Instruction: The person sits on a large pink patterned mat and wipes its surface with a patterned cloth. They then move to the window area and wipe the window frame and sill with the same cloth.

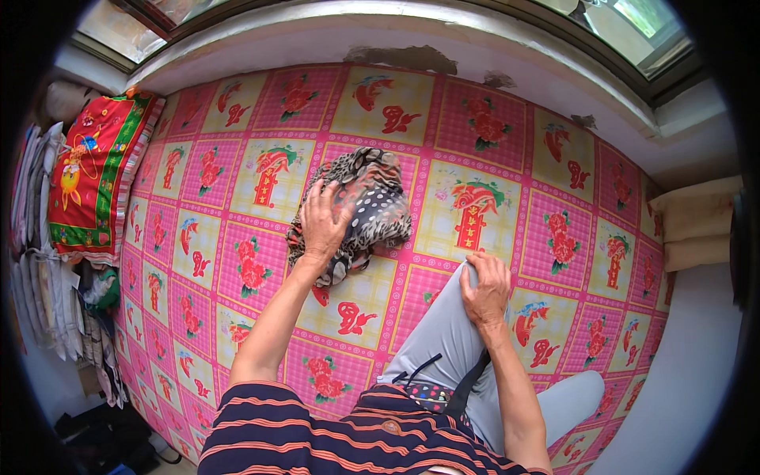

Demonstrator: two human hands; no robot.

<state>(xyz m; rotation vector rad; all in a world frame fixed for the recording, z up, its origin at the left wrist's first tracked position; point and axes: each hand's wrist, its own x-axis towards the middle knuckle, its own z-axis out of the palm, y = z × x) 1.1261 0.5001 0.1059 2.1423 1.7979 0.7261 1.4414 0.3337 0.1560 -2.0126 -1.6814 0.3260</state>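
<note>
A crumpled heap of black, white and red patterned cloth (380,208), partly dotted and partly leopard-print, lies on a pink and yellow checked sheet (362,113) printed with flowers and fish. My left hand (322,222) rests on the left part of the heap with its fingers spread; whether it pinches any fabric is not clear. My right hand (488,288) lies on the knee of my light grey trousers (439,326), fingers slightly bent and apart, holding nothing.
At the left lie a red and green pillow (95,172) with a cartoon print and stacks of folded cloth (44,297). A window ledge (415,24) and a wall with peeling patches run along the far side. Folded beige material (700,225) lies at the right edge.
</note>
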